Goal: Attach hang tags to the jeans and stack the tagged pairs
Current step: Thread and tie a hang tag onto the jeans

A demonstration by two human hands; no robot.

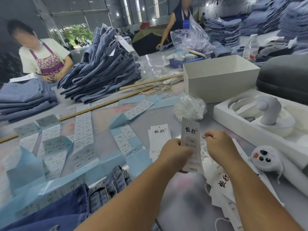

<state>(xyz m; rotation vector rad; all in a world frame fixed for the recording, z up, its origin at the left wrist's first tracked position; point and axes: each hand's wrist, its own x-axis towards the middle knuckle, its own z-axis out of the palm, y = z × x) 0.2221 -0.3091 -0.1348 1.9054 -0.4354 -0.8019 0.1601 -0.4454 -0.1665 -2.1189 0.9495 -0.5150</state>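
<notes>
My left hand [175, 153] grips a white hang tag [190, 139] with black brush lettering, held upright above the table. My right hand [220, 144] is closed just right of the tag, pinching a thin white string [203, 136]. A small pile of the same hang tags [159, 139] lies flat left of my hands, and more tags with strings [221, 185] lie under my right forearm. Dark blue jeans [80, 202] lie at the near left edge, waistband toward the middle. A tall leaning stack of lighter jeans [103, 70] stands at the back.
Sheets of size stickers on blue backing [83, 130] cover the left of the table, crossed by wooden rulers [103, 104]. An open white box [218, 77], a bag of plastic fasteners [190, 107], a white tray [221, 110] and a white controller [265, 157] sit at right. Two people work across the table.
</notes>
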